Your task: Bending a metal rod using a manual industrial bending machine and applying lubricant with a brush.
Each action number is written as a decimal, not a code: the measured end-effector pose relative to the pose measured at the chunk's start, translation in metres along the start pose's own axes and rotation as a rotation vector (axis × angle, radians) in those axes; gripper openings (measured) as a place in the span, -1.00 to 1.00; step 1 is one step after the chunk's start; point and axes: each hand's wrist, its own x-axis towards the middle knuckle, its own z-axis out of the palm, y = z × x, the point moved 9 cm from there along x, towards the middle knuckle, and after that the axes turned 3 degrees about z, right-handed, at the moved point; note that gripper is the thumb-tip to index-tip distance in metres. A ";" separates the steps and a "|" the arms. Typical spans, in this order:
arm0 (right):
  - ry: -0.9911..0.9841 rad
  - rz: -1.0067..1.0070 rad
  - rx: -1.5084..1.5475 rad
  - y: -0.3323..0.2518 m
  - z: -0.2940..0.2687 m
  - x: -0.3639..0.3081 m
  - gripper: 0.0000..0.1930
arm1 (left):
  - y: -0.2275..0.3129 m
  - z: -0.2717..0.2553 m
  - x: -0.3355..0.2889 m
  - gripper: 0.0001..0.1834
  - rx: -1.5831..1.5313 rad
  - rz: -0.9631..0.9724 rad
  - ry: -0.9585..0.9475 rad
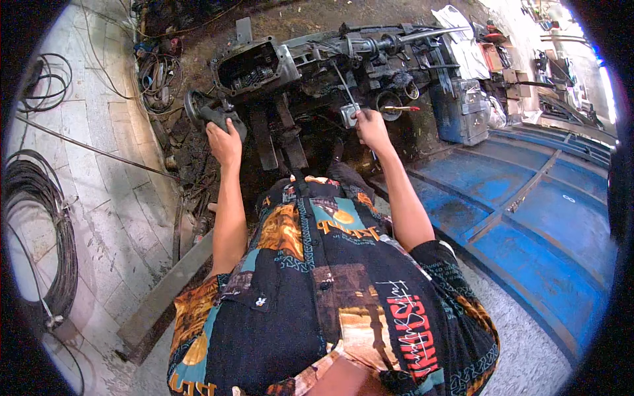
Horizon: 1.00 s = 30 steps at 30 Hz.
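Note:
My left hand (226, 142) is closed on the near side of a dark, greasy metal part (231, 117) with a round flange. This part sits beside an open metal gear housing (285, 65), whose gears show inside. My right hand (373, 132) is closed around the near end of a thin metal rod (345, 86) slanting away toward the machinery. A small silvery square piece (348, 116) is right at its fingertips; whether it joins the rod I cannot tell. Just right of that hand, a red-handled tool (404, 108) lies across a round can (388, 113).
Greasy shafts and linkages (376, 46) extend right from the housing. A grey metal box (467, 115) and a blue metal panel (508, 191) are on the right. Coiled cable (56, 244) lies on the pale floor at left. A long beam (165, 297) lies near my left elbow.

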 end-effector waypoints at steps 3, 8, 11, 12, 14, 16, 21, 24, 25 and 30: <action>-0.041 0.071 -0.138 -0.010 -0.008 0.007 -0.68 | 0.016 0.011 -0.021 -0.47 -0.077 0.016 -0.011; -0.053 0.034 -0.230 -0.021 -0.027 0.014 -0.65 | 0.037 0.030 -0.058 -0.46 -0.042 0.065 0.100; -0.088 0.026 -0.256 -0.030 -0.035 0.023 -0.64 | 0.058 0.036 -0.071 -0.44 -0.056 0.008 0.038; -0.093 -0.002 -0.296 -0.033 -0.037 0.031 -0.63 | 0.067 0.043 -0.075 -0.44 -0.097 -0.063 -0.064; -0.141 -0.032 -0.376 -0.074 -0.041 0.029 -0.67 | 0.073 0.047 -0.088 -0.40 -0.087 -0.121 -0.095; -0.244 0.033 -0.383 -0.083 -0.036 0.045 -0.68 | 0.077 0.055 -0.096 -0.36 -0.085 -0.163 -0.133; -0.214 0.038 -0.384 -0.087 -0.030 0.056 -0.70 | 0.076 0.071 -0.113 -0.23 -0.044 -0.251 -0.178; -0.304 0.064 -0.344 -0.079 -0.019 0.061 -0.69 | 0.075 0.066 -0.123 -0.24 -0.039 -0.256 -0.134; -0.375 0.089 -0.299 -0.070 -0.012 0.069 -0.68 | 0.075 0.066 -0.124 -0.24 -0.058 -0.252 -0.130; -0.462 0.425 0.532 0.019 0.005 0.085 -0.64 | 0.056 0.058 -0.131 -0.27 -0.052 -0.190 0.028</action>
